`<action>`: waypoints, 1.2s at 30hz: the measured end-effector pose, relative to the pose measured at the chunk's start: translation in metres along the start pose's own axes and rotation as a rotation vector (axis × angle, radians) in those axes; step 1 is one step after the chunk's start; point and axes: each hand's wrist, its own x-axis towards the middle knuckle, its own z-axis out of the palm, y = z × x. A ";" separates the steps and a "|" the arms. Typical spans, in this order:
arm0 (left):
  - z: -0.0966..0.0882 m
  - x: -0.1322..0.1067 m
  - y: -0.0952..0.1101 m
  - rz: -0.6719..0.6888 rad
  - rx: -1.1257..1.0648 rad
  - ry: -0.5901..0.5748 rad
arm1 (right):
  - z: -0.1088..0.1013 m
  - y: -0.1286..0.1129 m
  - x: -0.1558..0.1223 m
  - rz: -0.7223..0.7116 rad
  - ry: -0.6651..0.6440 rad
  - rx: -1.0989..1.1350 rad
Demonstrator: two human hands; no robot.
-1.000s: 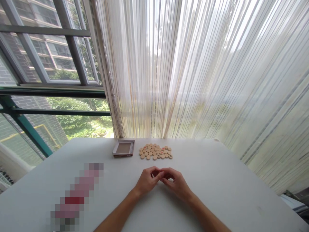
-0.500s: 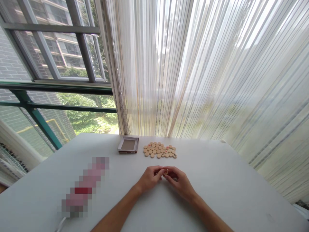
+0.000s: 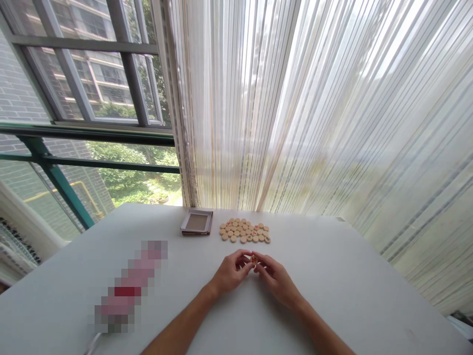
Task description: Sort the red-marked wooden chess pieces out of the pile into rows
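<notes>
Between the fingertips of both hands is a round wooden Chinese chess piece (image 3: 253, 261) with a red character facing me. My left hand (image 3: 232, 271) pinches its left side with thumb and fingers. From the right, my right hand (image 3: 272, 276) pinches the same piece. Both hands are just above the table, in front of a flat group of Chinese chess pieces (image 3: 240, 230). Most of those pieces show plain pale tops; a few bear red or dark characters.
Left of the pieces, an open shallow box (image 3: 197, 223) lies near the back edge of the white table (image 3: 332, 281). A pixelated pink object (image 3: 129, 286) with a white cord lies at left. Sheer striped curtains (image 3: 295, 123) and a window with a green railing (image 3: 74, 135) stand behind.
The fingers have shifted around the held piece, and its red face shows more fully now. The grouped pieces and the box have stayed where they were.
</notes>
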 end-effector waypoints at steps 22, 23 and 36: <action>0.004 -0.008 0.018 0.069 0.191 -0.041 | 0.001 0.005 0.001 0.131 0.087 0.093; 0.004 -0.008 0.019 0.070 0.197 -0.047 | 0.000 0.004 0.000 0.138 0.094 0.088; 0.002 -0.007 0.018 0.040 0.137 0.007 | -0.002 -0.005 0.001 0.132 0.067 0.148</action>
